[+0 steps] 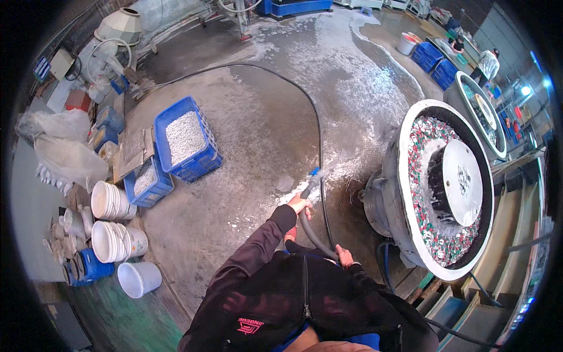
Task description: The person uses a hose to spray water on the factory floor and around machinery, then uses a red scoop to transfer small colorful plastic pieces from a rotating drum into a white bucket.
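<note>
My left hand (299, 205) is wrapped round a thick grey hose (312, 233) just behind its front end. A blue nozzle piece (315, 171) shows at that end, pointing away from me, with water and white foam on the wet floor (287, 117) around it. Lower down, close to my waist, my right hand (345, 256) is closed on the same hose. A thinner black hose (317, 117) curves across the floor and passes beside the nozzle.
At right stands a round vibrating tub (410, 234) holding small red, green and white pieces, with a second tub (498, 141) behind it. Blue crates (199, 164) of white pellets and white buckets (132, 242) line the left. People (487, 63) work far right.
</note>
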Demonstrator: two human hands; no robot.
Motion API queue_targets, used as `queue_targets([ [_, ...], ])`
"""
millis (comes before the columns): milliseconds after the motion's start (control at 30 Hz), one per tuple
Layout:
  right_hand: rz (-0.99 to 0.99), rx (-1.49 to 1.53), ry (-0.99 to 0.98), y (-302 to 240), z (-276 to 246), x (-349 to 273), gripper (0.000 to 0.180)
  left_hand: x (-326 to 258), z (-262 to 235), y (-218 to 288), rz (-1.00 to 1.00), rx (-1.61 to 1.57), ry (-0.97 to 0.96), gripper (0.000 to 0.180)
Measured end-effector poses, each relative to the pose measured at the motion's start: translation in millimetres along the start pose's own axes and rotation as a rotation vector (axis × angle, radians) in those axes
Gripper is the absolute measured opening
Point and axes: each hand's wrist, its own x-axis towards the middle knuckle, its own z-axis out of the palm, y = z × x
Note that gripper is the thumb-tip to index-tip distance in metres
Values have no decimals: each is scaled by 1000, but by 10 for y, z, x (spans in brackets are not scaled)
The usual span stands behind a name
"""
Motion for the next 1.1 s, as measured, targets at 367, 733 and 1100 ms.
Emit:
queue_targets([
  [367, 166, 203, 56, -771, -82, 875, 69, 1227, -287, 1058, -116, 325, -142, 46],
  [733, 333, 312, 168, -2602, 157, 1762, 68, 2377, -879, 2749, -268, 551, -351, 76],
  [1100, 463, 445, 248, -3377, 101, 2628, 63, 3392, -1109, 3751, -436, 565, -490, 74],
])
